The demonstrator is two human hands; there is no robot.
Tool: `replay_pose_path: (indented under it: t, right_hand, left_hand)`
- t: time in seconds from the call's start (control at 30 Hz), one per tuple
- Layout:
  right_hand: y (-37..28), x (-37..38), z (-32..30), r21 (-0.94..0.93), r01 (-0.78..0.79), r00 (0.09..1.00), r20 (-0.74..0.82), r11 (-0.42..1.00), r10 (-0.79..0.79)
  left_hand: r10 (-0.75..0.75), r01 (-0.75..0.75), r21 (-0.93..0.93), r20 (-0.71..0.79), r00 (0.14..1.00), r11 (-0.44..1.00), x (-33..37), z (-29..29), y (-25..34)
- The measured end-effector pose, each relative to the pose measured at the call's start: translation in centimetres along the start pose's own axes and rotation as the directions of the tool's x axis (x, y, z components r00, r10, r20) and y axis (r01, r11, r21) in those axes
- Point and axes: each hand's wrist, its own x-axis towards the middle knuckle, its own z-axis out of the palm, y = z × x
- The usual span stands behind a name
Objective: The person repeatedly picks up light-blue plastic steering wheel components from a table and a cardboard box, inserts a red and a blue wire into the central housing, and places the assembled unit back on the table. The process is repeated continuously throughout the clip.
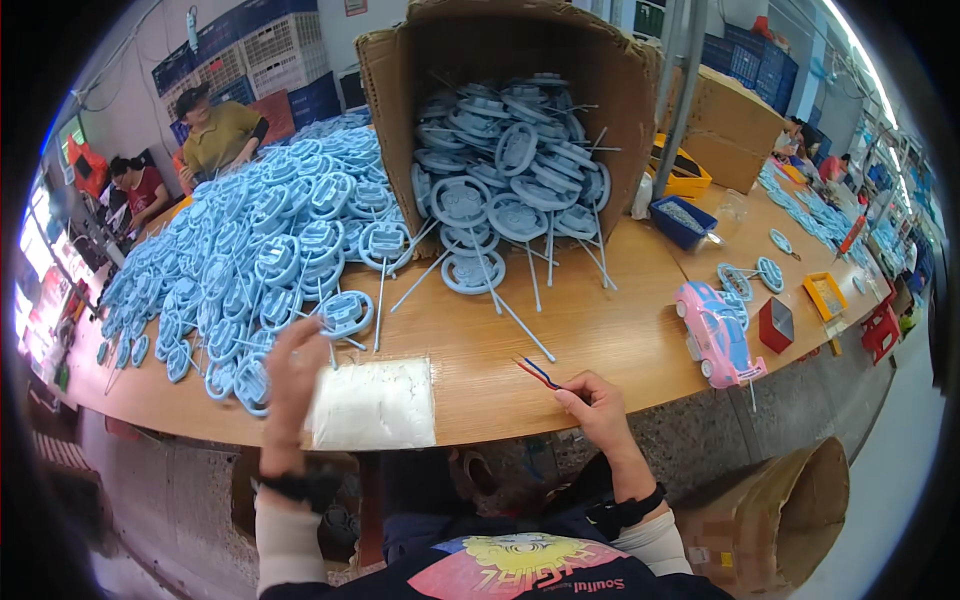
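My right hand (pixel 597 408) is closed in a pinch at the table's front edge. From its fingertips stick out red and blue wires (pixel 537 373), pointing up and to the left. Smeared by motion, my left hand (pixel 297 372) is raised beside the near edge of a big heap of light blue toy steering wheels (pixel 235 240). Closest to its fingers lies one light blue steering wheel (pixel 346 314); whether they touch cannot be told. A white sheet or pad (pixel 373 404) lies on the table, just right of this hand.
A cardboard box (pixel 625 110) on its side spills more light blue wheels with thin stems. To the right are a pink toy car (pixel 716 335), a dark blue bin (pixel 680 222), a red box (pixel 776 325) and a yellow tray (pixel 825 296). Several people sit farther off.
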Motion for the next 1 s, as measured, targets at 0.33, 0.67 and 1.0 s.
replay_pose_path:
  t: [0.33, 0.67, 1.0]
  right_hand:
    - [1.1, 0.5, 0.6, -0.137, 0.203, 0.979, 0.013, 0.970, -0.203]
    - [-1.5, -1.1, 0.1, -0.294, 0.256, 0.961, -0.029, 0.921, -0.276]
    - [-7.3, -2.5, -0.8, -0.504, 0.247, 0.968, 0.095, 0.828, -0.231]
  left_hand:
    - [0.541, -0.715, 0.429, 0.469, 0.698, 0.551, 10.5, 19.1, -4.5]
    - [-0.143, 0.382, -0.303, 0.590, 0.795, 0.873, 1.6, 10.9, 8.4]
    - [-0.187, 0.539, -0.492, 0.595, 0.781, 0.684, -0.6, 13.7, 9.5]
